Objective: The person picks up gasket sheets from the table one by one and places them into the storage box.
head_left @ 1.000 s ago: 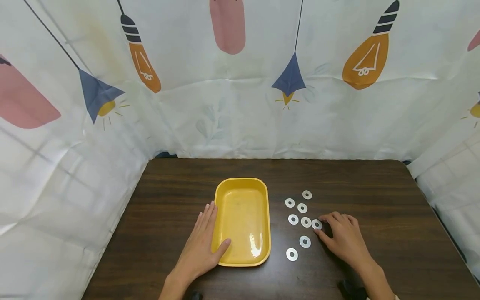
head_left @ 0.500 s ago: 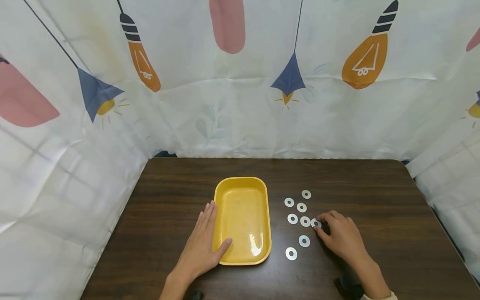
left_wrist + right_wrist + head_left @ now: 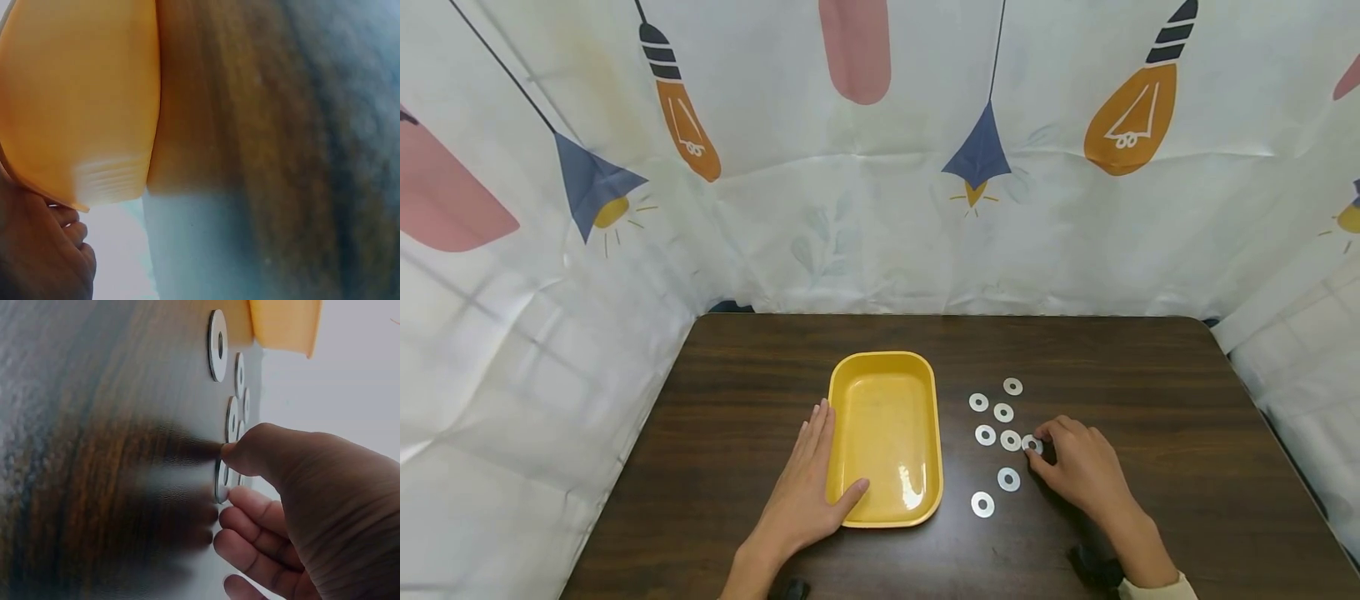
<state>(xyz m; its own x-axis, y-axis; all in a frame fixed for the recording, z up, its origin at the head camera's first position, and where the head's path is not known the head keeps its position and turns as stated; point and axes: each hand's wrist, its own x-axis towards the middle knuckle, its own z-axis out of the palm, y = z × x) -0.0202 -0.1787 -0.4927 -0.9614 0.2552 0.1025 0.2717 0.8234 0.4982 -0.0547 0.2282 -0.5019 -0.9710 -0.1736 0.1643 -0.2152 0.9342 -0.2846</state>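
Note:
Several flat silvery washers (image 3: 982, 504) lie loosely scattered on the table, to the right of a shallow yellow tray (image 3: 887, 375). My right hand (image 3: 1084, 467) has its thumb and forefinger at opposite edges of the rightmost washer (image 3: 1032, 444), pinching it down at the tabletop. The right wrist view shows both fingertips touching the rim of that washer (image 3: 221, 481), with the other fingers curled loosely below. My left hand (image 3: 805, 492) rests along the tray's left side, fingers straight, the thumb over its near left corner. In the left wrist view, the tray's wall (image 3: 81, 94) hides some fingers.
The dark wood-grain table (image 3: 760, 367) extends around the tray and washers. Behind it hangs a white curtain (image 3: 880, 233) printed with lamps and bulbs. A dark object (image 3: 1093, 567) sits beneath my right wrist.
My right wrist has shifted slightly left and forward, bringing more sleeve into view, while thumb and forefinger stay at the same washer. My left thumb has crept slightly further over the tray.

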